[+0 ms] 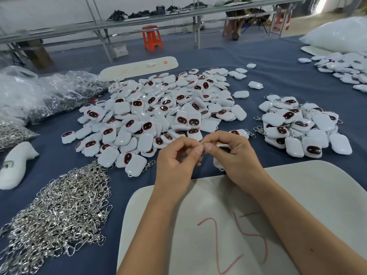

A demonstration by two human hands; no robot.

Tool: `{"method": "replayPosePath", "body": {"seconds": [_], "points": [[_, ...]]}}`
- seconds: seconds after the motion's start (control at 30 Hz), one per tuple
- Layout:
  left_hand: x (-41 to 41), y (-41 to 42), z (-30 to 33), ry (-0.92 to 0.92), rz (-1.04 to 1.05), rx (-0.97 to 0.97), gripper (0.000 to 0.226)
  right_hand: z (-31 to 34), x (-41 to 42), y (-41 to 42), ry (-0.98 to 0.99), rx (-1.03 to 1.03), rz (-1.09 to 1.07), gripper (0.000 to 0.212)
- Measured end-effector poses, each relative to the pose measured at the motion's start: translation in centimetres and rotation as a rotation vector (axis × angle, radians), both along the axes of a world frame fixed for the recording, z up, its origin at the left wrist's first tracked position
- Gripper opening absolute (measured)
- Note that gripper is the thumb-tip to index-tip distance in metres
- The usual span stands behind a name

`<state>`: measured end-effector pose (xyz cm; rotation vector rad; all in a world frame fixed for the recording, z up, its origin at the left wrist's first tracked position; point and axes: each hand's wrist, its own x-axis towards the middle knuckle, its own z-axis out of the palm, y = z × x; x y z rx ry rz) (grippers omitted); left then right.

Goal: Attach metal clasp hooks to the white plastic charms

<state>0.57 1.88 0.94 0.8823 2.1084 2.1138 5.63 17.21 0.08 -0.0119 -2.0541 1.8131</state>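
A white charm [219,155] with a dark, red-rimmed oval face sits curled in the right hand [232,153]. The left hand [178,157] pinches a metal clasp hook [202,153] against it, above the near white board [297,195] marked "25" in red.

Long metal tables [139,20] — orange stool [152,38] beneath — white wall [49,8].

Red "25" on the white board [297,185]

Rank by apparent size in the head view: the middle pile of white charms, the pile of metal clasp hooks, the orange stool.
1-2. Middle pile of white charms and pile of metal clasp hooks: alike; the hooks lie nearer the camera, so unsure.
3. Orange stool, far away.
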Motion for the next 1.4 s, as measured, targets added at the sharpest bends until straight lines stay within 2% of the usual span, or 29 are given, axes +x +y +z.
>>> {"method": "replayPosePath", "body": {"seconds": [0.37, 0.63, 0.7, 0.77, 0.87, 0.93, 1.0, 1.2, 1.4], "points": [[0.0, -0.3, 0.2, 0.027, -0.006, -0.058, 0.009, -0.3, -0.2, 0.4, 0.000, 0.027, 0.022, 0.013], [0.3, 0.3, -0.5, 0.184, 0.126, -0.203, 0.010, -0.3, -0.1, 0.2, 0.011, 0.078, -0.015, 0.011], [0.2, 0.2, -0.7, 0.253, 0.145, -0.263, 0.011, -0.3, -0.1, -0.1, 0.028, 0.162, -0.049, 0.012], [0.0, 0.1, -0.9, 0.305, 0.158, -0.310, 0.014, -0.2, 0.0, -0.2, 0.090, 0.334, -0.109, 0.016], [0.0, 0.1, -0.9, 0.310, 0.149, -0.334, 0.012, 0.0, 0.0, 0.1, 0.219, 0.604, -0.178, 0.017], [0.1, 0.2, -0.8, 0.308, 0.157, -0.320, 0.012, -0.1, 0.0, 0.3, 0.243, 0.664, -0.214, 0.017], [0.2, 0.3, -0.8, 0.308, 0.172, -0.298, 0.013, -0.2, 0.1, 0.2, 0.213, 0.612, -0.209, 0.016], [0.3, 0.4, -0.5, 0.328, 0.176, -0.259, 0.014, -0.1, 0.2, -0.1, 0.080, 0.214, -0.090, 0.015], [0.6, 0.4, -0.4, 0.327, 0.189, -0.265, 0.012, 0.0, 0.4, -0.2, 0.089, 0.170, -0.079, 0.017]]}}
